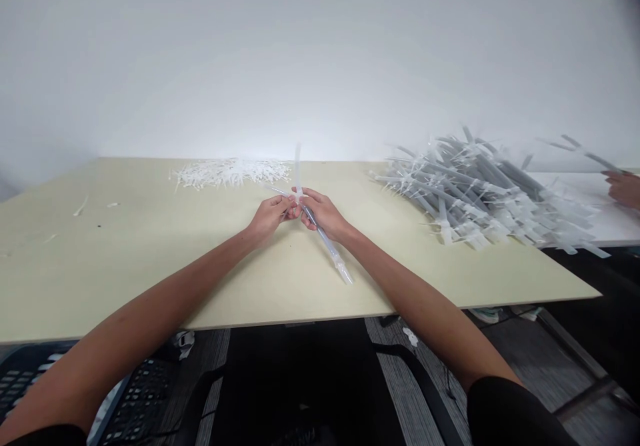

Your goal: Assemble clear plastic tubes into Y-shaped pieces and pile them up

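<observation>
A clear tube assembly (pixel 327 243) with thin branches hangs between my hands above the middle of the table. My left hand (pixel 273 218) pinches the joint near its upper end from the left. Around the same joint, my right hand (pixel 324 215) is closed on the tube from the right. One thin branch points up and another points left. The tube's wider end slants down to the right, close to the tabletop. Fine details at the fingertips are too small to make out.
Small white pieces (pixel 233 173) lie heaped at the table's back. A large pile of clear tube assemblies (pixel 480 193) covers the right side. Another person's hand (pixel 625 187) holds a tube at the far right. A dark basket (pixel 135 399) stands below the table's left front edge (pixel 240 323).
</observation>
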{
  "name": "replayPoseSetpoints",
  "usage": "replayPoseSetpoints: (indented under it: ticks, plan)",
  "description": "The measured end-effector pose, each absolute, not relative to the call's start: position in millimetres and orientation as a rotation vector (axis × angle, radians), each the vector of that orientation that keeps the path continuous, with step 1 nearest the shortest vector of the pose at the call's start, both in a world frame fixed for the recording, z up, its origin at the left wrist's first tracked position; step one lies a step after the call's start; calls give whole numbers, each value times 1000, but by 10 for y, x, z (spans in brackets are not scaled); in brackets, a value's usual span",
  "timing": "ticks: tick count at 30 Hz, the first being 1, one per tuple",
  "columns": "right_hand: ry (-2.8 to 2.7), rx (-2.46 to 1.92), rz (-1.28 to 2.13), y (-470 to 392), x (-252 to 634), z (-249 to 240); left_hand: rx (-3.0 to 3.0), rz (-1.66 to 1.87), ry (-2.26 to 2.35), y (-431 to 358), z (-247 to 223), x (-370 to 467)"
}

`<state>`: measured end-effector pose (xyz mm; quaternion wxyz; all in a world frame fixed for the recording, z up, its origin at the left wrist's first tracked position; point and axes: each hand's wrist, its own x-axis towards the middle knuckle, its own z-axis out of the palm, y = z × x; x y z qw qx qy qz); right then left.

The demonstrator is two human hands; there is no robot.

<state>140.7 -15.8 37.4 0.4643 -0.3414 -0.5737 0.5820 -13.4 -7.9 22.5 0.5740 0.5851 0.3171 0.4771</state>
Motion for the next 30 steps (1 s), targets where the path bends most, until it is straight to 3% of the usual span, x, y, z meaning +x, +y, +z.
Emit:
replayPoseSetpoints:
  ticks: [13, 20, 27, 30]
  plan:
    - [-1245, -831, 1561, -5, 1500, 281, 1748, 954, 957, -111, 154, -144]
    - [-1521, -971, 1195, -65, 1469, 324, 1685, 984, 1019, -147, 175, -119]
    - [-1830, -1133, 568, -80, 1453, 290, 1623, 1009, 1016, -135, 166, -100]
    - [-1829, -1141, 544, -105, 1453, 304, 1614, 1019, 974, -145, 180, -110]
